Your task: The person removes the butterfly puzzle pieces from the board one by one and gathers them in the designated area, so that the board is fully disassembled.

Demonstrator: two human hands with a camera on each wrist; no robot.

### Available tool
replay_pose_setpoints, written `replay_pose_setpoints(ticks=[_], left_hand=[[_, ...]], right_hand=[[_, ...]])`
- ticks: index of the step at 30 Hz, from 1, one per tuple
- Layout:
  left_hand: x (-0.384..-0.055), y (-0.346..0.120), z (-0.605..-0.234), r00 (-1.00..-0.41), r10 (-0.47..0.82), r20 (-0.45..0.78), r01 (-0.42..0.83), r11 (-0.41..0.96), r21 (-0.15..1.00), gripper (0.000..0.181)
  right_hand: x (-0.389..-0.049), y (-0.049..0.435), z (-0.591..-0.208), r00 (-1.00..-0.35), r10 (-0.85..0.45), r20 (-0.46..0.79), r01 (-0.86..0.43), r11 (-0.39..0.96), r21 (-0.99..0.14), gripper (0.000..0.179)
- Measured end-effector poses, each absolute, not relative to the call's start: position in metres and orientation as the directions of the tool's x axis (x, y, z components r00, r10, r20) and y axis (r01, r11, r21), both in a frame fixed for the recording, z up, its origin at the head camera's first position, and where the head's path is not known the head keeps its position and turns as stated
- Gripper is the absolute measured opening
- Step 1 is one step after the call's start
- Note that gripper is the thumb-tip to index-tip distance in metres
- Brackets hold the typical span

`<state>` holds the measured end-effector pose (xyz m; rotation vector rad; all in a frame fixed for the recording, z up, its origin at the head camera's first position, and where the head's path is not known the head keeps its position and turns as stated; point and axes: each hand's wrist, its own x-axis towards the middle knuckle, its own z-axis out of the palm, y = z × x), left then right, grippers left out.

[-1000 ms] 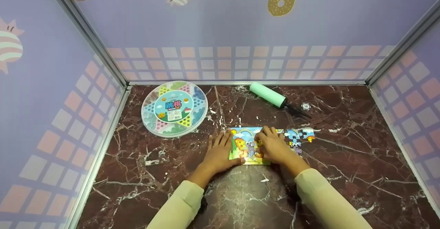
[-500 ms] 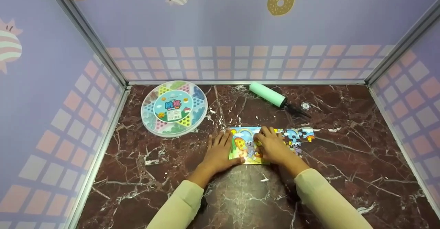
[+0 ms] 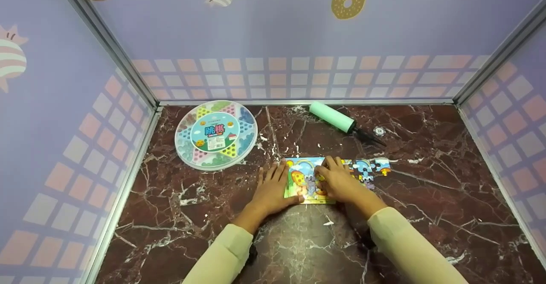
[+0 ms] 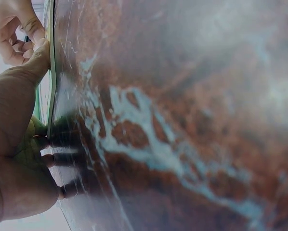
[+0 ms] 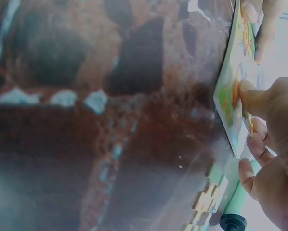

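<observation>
Head view: purple walls (image 3: pixel 277 28) border the veined tabletop (image 3: pixel 294 241) under a puzzle (image 3: pixel 303 181)

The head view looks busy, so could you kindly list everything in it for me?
puzzle board: one, multicoloured, between the hands
puzzle pieces: several, mainly blue and yellow, right of the board
game box: one, round, multicoloured, table's far left
pump: one, green and black, right of the box
chip: one, white and dark, by the pump
table: one, dark red, beneath everything
walls: three, lavender with pink and white squares, left, back, right
metal strips: several, silver, along wall corners
left hand: one, bare, on board's left edge
right hand: one, bare, over board's right side
sleeves: two, cream, on the forearms
</observation>
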<state>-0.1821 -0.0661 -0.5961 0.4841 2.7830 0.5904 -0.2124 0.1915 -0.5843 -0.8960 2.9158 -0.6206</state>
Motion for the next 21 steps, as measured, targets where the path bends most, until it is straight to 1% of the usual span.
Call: replay_pose_setpoints(ticks=[4, 8, 14, 21], left_hand=[[-0.1829, -0.0658, -0.5967, -0.913, 0.368, -0.177, 0.267, 0.866, 0.422, 0.115], [-0.1827, -0.0662, -0.5968, -0.912, 0.370, -0.175, 0.273, 0.868, 0.414, 0.116], [-0.1826, -0.0665, -0.5980, -0.912, 0.372, -0.175, 0.273, 0.866, 0.420, 0.117], [-0.1829, -0.0659, -0.5967, -0.910, 0.375, -0.176, 0.277, 0.867, 0.414, 0.115]], right_hand=[[-0.2132, 0.1932, -0.5803, -0.823, -0.562, 0.083, -0.549, 0.748, -0.373, 0.030], [-0.2144, 0.1936, -0.5790, -0.806, -0.584, 0.099, -0.576, 0.733, -0.363, 0.030], [-0.2148, 0.1925, -0.5778, -0.799, -0.593, 0.104, -0.587, 0.729, -0.352, 0.031], [-0.2169, 0.1932, -0.5784, -0.776, -0.615, 0.138, -0.626, 0.727, -0.282, 0.033]])
